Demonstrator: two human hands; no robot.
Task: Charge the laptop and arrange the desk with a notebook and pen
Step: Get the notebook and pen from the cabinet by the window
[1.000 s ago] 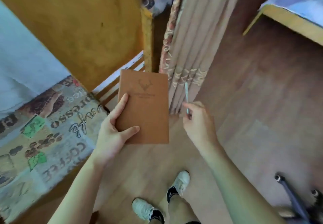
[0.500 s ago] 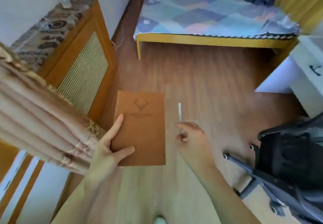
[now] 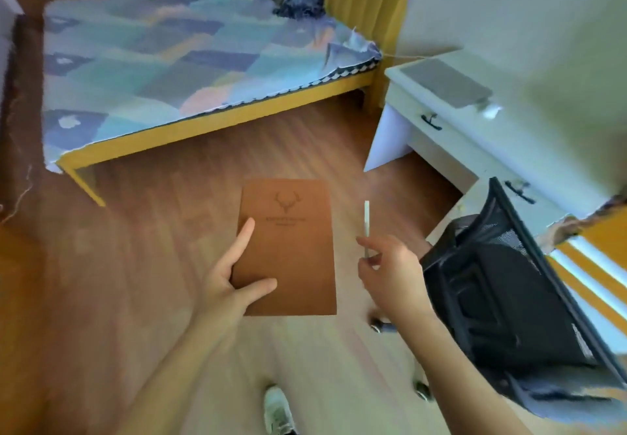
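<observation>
Notebook [image 3: 288, 248], brown cover up, rides flat on my left hand [image 3: 230, 285], thumb on top and fingers underneath, held over the floor well short of the white desk [image 3: 451, 135]; the pen [image 3: 366, 224] stands upright, pinched at its lower end by my right hand [image 3: 390, 271]. Risk: that light pinch could let it slip, and the notebook could slide off if tilted. Black office chair [image 3: 509, 298] blocks the desk front; closed laptop [image 3: 444, 83] lies on top, bed [image 3: 169, 61] beyond.
</observation>
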